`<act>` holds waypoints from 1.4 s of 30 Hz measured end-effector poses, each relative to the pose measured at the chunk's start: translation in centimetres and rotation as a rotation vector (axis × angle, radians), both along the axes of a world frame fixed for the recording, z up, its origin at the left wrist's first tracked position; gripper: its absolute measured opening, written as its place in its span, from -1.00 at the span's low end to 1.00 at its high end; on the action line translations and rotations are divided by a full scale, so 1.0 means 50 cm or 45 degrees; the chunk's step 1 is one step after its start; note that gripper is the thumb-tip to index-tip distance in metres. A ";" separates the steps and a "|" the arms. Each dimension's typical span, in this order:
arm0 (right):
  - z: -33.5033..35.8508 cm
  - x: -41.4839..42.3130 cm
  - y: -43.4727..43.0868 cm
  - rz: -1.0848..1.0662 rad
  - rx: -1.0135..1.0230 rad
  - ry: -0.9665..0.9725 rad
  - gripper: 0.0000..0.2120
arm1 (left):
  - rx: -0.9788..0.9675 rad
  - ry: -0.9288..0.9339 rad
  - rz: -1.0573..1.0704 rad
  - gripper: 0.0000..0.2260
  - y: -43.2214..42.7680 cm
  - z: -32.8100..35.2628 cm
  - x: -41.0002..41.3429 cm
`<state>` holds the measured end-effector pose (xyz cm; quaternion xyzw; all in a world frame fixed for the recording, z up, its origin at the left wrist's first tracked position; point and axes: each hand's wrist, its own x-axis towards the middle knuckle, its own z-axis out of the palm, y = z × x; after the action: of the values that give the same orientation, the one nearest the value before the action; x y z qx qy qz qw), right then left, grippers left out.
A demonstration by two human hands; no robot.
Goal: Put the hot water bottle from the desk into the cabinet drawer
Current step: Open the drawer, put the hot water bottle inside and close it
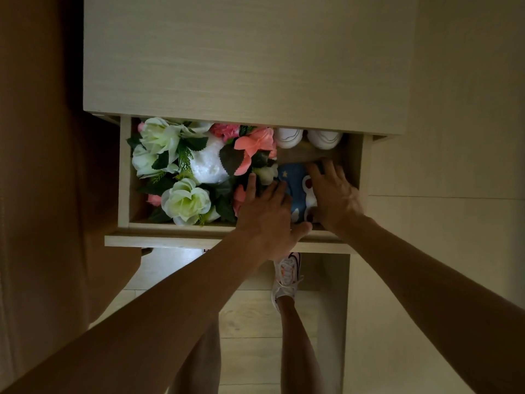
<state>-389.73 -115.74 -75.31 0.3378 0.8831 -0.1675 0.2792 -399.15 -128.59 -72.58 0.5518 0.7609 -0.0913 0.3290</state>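
The hot water bottle (297,183) has a blue cover with a yellow star and white and red patches. It lies in the right part of the open cabinet drawer (124,177). My left hand (265,211) rests flat on its left side, thumb over the drawer's front edge. On its right side my right hand (333,191) presses with fingers spread. Both hands hide most of the bottle. Whether either hand grips it or only presses on it is unclear.
Artificial flowers (181,166), white and pink with dark leaves, fill the drawer's left and middle. A pair of white shoes (308,137) sits at the drawer's back right. The cabinet top (244,58) overhangs the drawer's rear. My sneaker (285,277) stands on the floor below.
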 end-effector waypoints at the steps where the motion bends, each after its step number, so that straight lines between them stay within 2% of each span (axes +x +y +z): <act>1: 0.000 -0.002 -0.001 0.003 0.004 0.002 0.05 | -0.017 0.005 0.006 -0.27 0.004 0.000 0.002; 4: 0.012 0.006 -0.007 -0.117 -0.051 0.089 -0.06 | 0.017 -0.058 0.067 -0.32 0.011 0.015 0.003; 7: 0.061 0.038 -0.044 -0.441 -0.093 0.466 -0.26 | 0.335 -0.205 0.336 -0.49 -0.017 0.062 0.001; 10: 0.114 0.092 -0.127 -0.684 -0.091 0.654 -0.33 | 0.499 -0.325 0.608 -0.49 -0.103 0.109 0.024; 12: 0.140 0.122 -0.194 -0.835 -0.075 0.668 -0.38 | 0.487 -0.378 0.843 -0.45 -0.168 0.127 0.055; 15: 0.158 0.134 -0.278 -1.186 -0.155 0.673 -0.44 | 0.483 -0.324 1.199 -0.41 -0.228 0.137 0.087; 18: 0.139 0.126 -0.314 -1.721 -0.373 0.426 -0.50 | 0.438 -0.241 1.546 -0.35 -0.226 0.129 0.081; 20: 0.115 0.115 -0.321 -1.897 -0.598 0.264 -0.38 | 0.436 -0.182 1.741 -0.32 -0.212 0.128 0.068; 22: 0.096 0.100 -0.318 -1.878 -0.734 0.313 -0.28 | 0.374 -0.182 2.020 -0.29 -0.202 0.131 0.052; 24: 0.093 0.081 -0.305 -1.867 -0.792 0.428 -0.31 | 0.252 -0.310 2.265 -0.25 -0.208 0.131 0.037; 26: 0.104 0.064 -0.290 -1.936 -0.857 0.510 -0.37 | 0.178 -0.425 2.361 -0.25 -0.220 0.120 0.024; 30: 0.119 0.061 -0.272 -1.759 -0.835 0.492 -0.48 | 0.215 -0.595 2.287 -0.29 -0.238 0.099 -0.008; 37: 0.132 0.024 -0.191 -1.524 -0.820 0.547 -0.37 | 0.365 -0.779 2.175 0.07 -0.211 0.090 -0.075; 42: 0.126 -0.018 -0.135 -1.426 -0.831 0.634 -0.11 | 0.413 -0.796 1.927 -0.21 -0.158 0.096 -0.129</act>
<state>-390.61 -122.51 -69.01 0.5931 0.5180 -0.6157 0.0272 -405.62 -136.51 -67.77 -0.0681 0.8035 0.4224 0.4139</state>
